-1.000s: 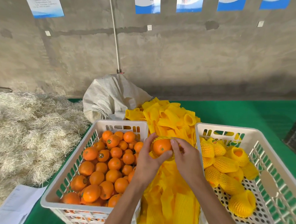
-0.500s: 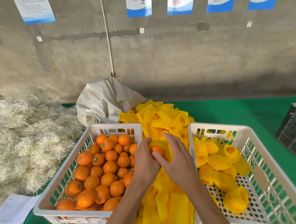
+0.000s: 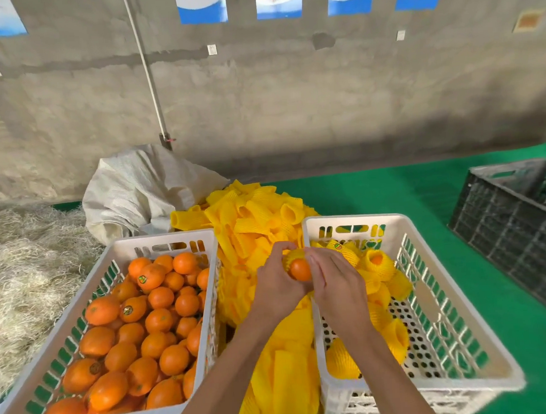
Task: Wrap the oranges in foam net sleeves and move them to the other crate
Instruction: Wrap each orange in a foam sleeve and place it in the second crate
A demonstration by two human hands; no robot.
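a: report the position of the work item.
b: one orange (image 3: 299, 269) sits between both hands, above the gap between the two white crates. a yellow foam net sleeve (image 3: 292, 256) covers its far side; the near side is bare.

a: state of each grip?
b: left hand (image 3: 277, 284): fingers curled round the orange and sleeve from the left, thumb up near the sleeve's top. right hand (image 3: 339, 285): fingers closed against the orange's right side, pinching at the sleeve edge. both grips are closed on the same fruit.

a: source container?
b: left crate (image 3: 169, 240), filled with bare oranges (image 3: 159, 320), several carrying small round stickers.

a: destination container?
b: right crate (image 3: 428, 293), holding wrapped oranges (image 3: 377, 261) along its left and far parts; the perforated floor shows on the right part.

a: sleeve stock?
b: a pile of empty sleeves (image 3: 253, 220) lies between and behind the crates, on the green desk (image 3: 391, 194).

a: surroundings?
b: a white woven sack (image 3: 137, 185) behind the left crate, pale shredded straw (image 3: 24, 258) at left, a dark crate (image 3: 516, 222) at right, a concrete wall (image 3: 291, 95) behind.
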